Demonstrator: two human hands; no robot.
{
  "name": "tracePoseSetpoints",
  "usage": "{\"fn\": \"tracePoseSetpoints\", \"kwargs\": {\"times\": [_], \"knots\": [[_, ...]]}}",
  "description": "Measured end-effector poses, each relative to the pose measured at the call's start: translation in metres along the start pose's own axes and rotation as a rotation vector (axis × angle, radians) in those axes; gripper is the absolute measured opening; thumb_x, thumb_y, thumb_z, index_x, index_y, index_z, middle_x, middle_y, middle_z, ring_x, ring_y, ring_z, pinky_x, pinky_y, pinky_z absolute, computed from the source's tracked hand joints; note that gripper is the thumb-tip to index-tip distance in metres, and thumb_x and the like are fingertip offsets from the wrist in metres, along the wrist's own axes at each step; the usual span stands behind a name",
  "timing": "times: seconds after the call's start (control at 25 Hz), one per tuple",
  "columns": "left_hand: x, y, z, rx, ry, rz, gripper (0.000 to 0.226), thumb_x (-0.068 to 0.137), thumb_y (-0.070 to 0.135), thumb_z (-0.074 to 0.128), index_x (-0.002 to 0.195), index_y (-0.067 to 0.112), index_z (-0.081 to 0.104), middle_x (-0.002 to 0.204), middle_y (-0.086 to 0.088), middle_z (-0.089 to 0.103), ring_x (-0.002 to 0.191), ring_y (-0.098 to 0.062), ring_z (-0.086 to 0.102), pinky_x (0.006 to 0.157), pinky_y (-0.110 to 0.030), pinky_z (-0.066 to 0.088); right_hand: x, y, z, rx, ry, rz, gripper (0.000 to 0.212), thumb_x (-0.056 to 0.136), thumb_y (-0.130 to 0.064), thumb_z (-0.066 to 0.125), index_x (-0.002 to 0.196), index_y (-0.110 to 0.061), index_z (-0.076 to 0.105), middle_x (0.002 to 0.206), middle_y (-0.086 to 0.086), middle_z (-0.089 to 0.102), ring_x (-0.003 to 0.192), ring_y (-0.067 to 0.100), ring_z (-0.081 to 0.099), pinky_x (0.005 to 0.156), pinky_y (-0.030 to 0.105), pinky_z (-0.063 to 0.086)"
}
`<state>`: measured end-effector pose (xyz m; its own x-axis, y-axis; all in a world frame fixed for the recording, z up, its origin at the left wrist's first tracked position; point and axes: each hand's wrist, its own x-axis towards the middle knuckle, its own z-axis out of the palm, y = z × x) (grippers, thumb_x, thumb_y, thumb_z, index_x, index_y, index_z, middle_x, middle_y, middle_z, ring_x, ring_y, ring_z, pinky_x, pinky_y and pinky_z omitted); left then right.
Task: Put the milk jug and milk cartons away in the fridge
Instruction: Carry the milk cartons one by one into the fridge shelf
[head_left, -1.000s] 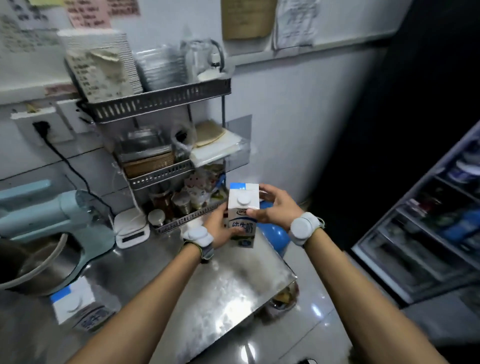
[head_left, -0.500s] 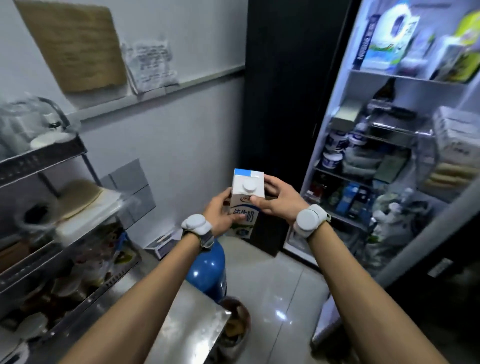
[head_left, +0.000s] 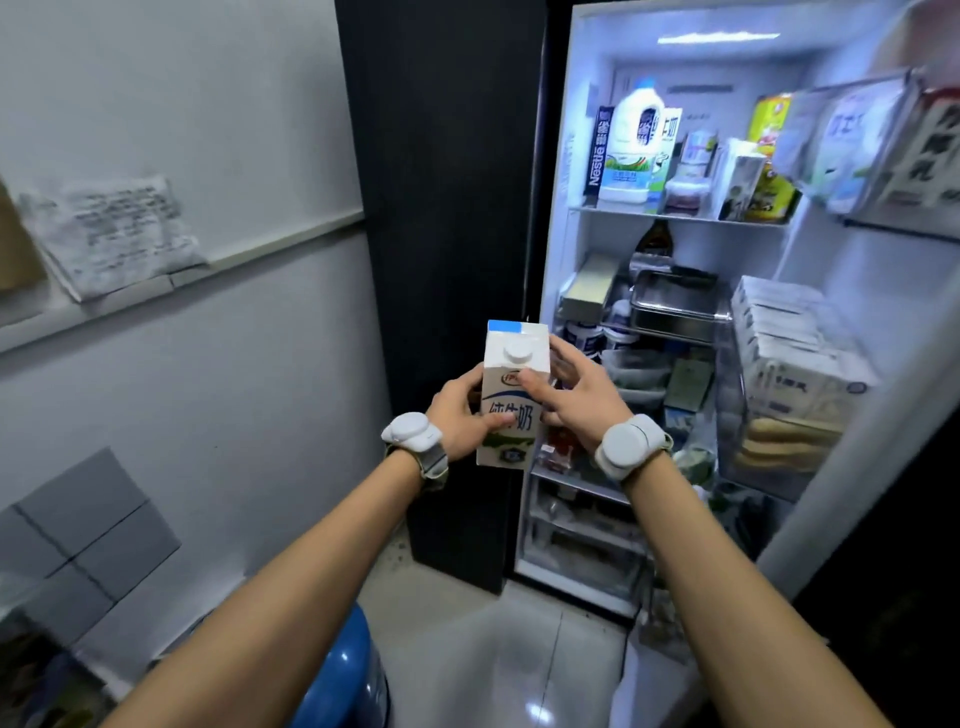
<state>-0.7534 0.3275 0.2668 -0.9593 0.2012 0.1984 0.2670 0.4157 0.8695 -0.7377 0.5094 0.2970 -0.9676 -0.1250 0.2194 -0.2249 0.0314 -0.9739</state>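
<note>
I hold a white milk carton (head_left: 511, 405) with a blue top strip and a round white cap upright in front of me, at chest height. My left hand (head_left: 460, 415) grips its left side, thumb on the front. My right hand (head_left: 569, 400) grips its right side, fingers wrapped behind. Straight ahead stands the open fridge (head_left: 561, 249), lit inside. On its top shelf stands a white milk jug (head_left: 631, 140) with a blue cap, with cartons beside it.
The fridge's middle shelves hold tubs, a steel tray (head_left: 675, 306) and packets. The open door (head_left: 810, 364) on the right carries stacked white boxes and cartons. A dark panel (head_left: 447, 208) stands left of the fridge. A blue water bottle (head_left: 337, 680) sits low by the wall.
My view has swung right from the steel counter to the open fridge, which is now closer and straight ahead. Both hands keep the same hold on the carton.
</note>
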Motion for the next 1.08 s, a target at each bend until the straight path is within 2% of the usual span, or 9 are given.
{"fn": "tracePoseSetpoints", "kwargs": {"times": [0.08,0.24,0.44,0.6,0.76,0.88,0.96,1.0,1.08], "knots": [[0.031,0.007,0.010,0.001,-0.006,0.027,0.054,0.081,0.019,0.078,0.130,0.026,0.057,0.115,0.003,0.071,0.107,-0.016,0.067,0.093,-0.042,0.057,0.021,-0.003,-0.018,0.009,0.040,-0.017,0.054,0.089,-0.016,0.076,0.137,-0.032,0.057,0.135,-0.005,0.067,0.137,0.018,0.056,0.109,0.055,0.050],[0.071,0.016,0.013,0.007,0.012,0.055,0.048,0.081,0.020,0.078,0.123,0.031,0.058,0.111,0.004,0.072,0.104,-0.015,0.069,0.093,-0.042,0.057,0.052,-0.013,-0.031,0.002,0.085,-0.072,0.060,0.089,-0.008,0.074,0.144,-0.019,0.053,0.139,0.003,0.065,0.136,0.021,0.058,0.111,0.054,0.049],[0.153,0.022,0.017,-0.010,0.018,0.098,0.045,0.082,0.019,0.076,0.123,0.025,0.058,0.109,0.002,0.073,0.101,-0.015,0.070,0.091,-0.043,0.058,0.116,-0.021,-0.050,0.005,0.135,-0.111,0.067,0.091,-0.006,0.071,0.152,-0.014,0.045,0.145,0.007,0.061,0.139,0.022,0.054,0.102,0.032,0.055],[0.223,0.027,0.018,-0.031,0.023,0.141,0.045,0.084,0.018,0.075,0.125,0.021,0.057,0.111,-0.001,0.072,0.103,-0.017,0.069,0.093,-0.043,0.057,0.176,-0.030,-0.068,-0.020,0.191,-0.136,0.067,0.092,-0.008,0.071,0.153,-0.016,0.045,0.149,0.003,0.058,0.139,0.013,0.052,0.110,0.037,0.051],[0.279,0.038,0.016,-0.051,0.050,0.208,0.044,0.086,0.019,0.073,0.127,0.019,0.057,0.111,-0.001,0.073,0.101,-0.017,0.069,0.091,-0.040,0.058,0.226,-0.042,-0.081,0.002,0.265,-0.164,0.066,0.091,-0.006,0.071,0.152,-0.012,0.046,0.146,0.007,0.061,0.138,0.020,0.056,0.113,0.046,0.049],[0.321,0.047,0.017,-0.053,0.065,0.290,0.046,0.086,0.020,0.072,0.130,0.021,0.057,0.108,0.003,0.073,0.095,-0.007,0.070,0.084,-0.023,0.057,0.263,-0.049,-0.095,0.056,0.301,-0.181,0.063,0.092,-0.002,0.069,0.150,-0.010,0.047,0.134,0.005,0.068,0.131,0.024,0.062,0.108,0.052,0.052],[0.346,0.054,0.020,-0.039,0.085,0.347,0.047,0.087,0.022,0.071,0.132,0.021,0.056,0.103,0.009,0.071,0.084,0.013,0.065,0.072,-0.003,0.049,0.284,-0.056,-0.106,0.060,0.318,-0.195,0.058,0.092,-0.001,0.068,0.146,-0.014,0.050,0.123,-0.001,0.072,0.116,0.017,0.070,0.103,0.048,0.056],[0.354,0.057,0.022,-0.036,0.103,0.369,0.047,0.087,0.022,0.070,0.132,0.021,0.056,0.099,0.012,0.069,0.079,0.021,0.061,0.067,0.003,0.044,0.290,-0.059,-0.110,0.055,0.328,-0.200,0.059,0.092,-0.002,0.069,0.146,-0.014,0.050,0.126,0.001,0.072,0.111,0.014,0.071,0.101,0.046,0.057],[0.376,0.064,0.027,-0.055,0.136,0.390,0.046,0.088,0.020,0.070,0.131,0.019,0.056,0.094,0.013,0.066,0.075,0.029,0.056,0.062,0.006,0.041,0.309,-0.065,-0.121,0.029,0.364,-0.202,0.062,0.090,-0.004,0.072,0.148,-0.014,0.049,0.137,0.010,0.067,0.120,0.019,0.068,0.103,0.049,0.056]]}}
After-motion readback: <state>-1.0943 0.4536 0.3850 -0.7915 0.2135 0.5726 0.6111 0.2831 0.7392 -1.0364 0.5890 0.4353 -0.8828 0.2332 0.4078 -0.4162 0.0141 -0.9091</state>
